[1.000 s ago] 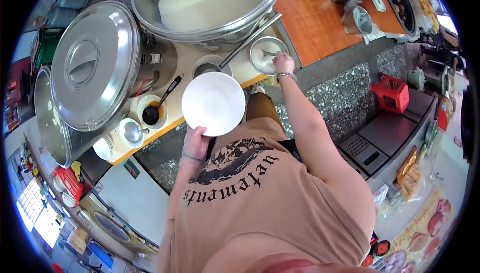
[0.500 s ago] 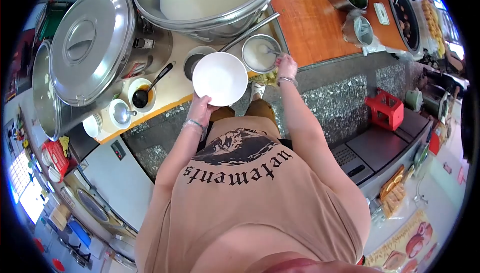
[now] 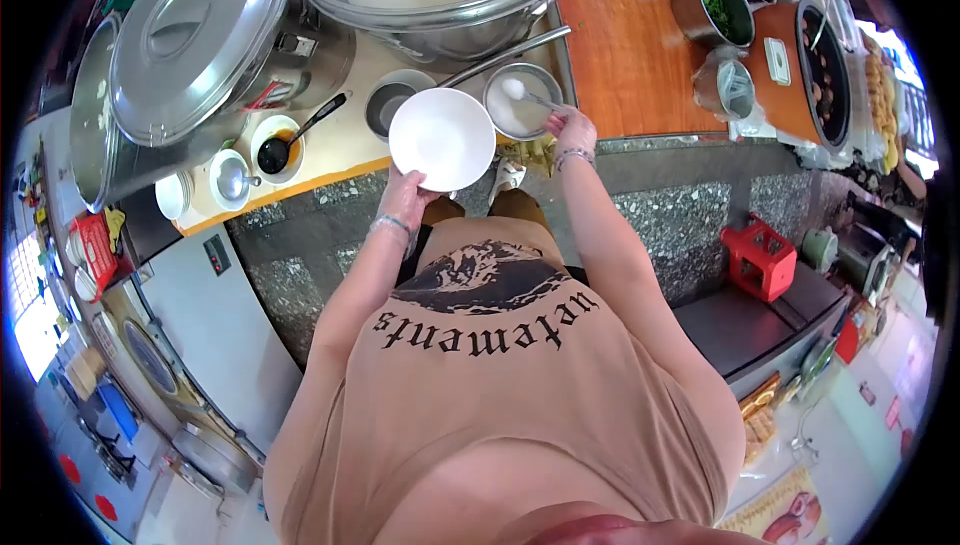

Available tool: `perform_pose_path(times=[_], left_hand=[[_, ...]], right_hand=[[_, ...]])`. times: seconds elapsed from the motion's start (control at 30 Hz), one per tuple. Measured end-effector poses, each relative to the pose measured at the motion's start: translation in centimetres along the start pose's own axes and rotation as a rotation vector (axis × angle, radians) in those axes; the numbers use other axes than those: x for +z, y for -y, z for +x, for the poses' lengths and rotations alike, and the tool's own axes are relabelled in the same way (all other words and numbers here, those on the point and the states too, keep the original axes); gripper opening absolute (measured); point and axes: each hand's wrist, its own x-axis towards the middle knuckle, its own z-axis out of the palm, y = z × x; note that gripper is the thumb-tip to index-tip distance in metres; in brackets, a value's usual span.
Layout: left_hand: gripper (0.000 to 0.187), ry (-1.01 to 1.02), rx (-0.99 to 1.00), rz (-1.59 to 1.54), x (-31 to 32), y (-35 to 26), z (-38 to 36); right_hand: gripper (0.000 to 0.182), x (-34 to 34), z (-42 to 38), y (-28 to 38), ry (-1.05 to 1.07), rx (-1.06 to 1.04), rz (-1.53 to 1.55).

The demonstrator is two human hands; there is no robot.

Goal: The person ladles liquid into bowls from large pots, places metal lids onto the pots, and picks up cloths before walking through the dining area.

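Observation:
My left hand (image 3: 406, 192) grips the near rim of a white bowl (image 3: 442, 139), which looks empty. My right hand (image 3: 573, 129) pinches the handle of a small spoon (image 3: 514, 90), whose bowl carries white stuff over a metal pot (image 3: 512, 131) with white granular contents. Just behind the white bowl stands another metal pot (image 3: 384, 105). A long metal handle (image 3: 520, 50) slants between the two pots. Beyond them is a large metal vat (image 3: 440, 20) holding something whitish.
At the left are a lidded steel pot (image 3: 200, 40), a bowl with a black ladle (image 3: 274, 153) and a bowl with a spoon (image 3: 229, 181). Greens in a metal container (image 3: 715, 10) and a brown pot (image 3: 780, 65) stand at the right. A red stool (image 3: 760, 258) is lower right.
The spoon has lifted from the white contents and now shows a white load. The view has shifted slightly; my left hand still holds the white bowl.

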Motion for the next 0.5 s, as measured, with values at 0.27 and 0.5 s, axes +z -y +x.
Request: perform_pose_path(times=[0.27,0.5], left_hand=[[0.062,0.032,-0.033,-0.103,2.6,2.0,3.5],[0.067,0.058,0.043,-0.287,-0.3,3.7,2.0]], right_hand=[[0.021,-0.2,-5.8,2.7,0.375,-0.443,-0.378],[0.025,-0.3,3.2,2.8,0.282,-0.394,-0.445]])
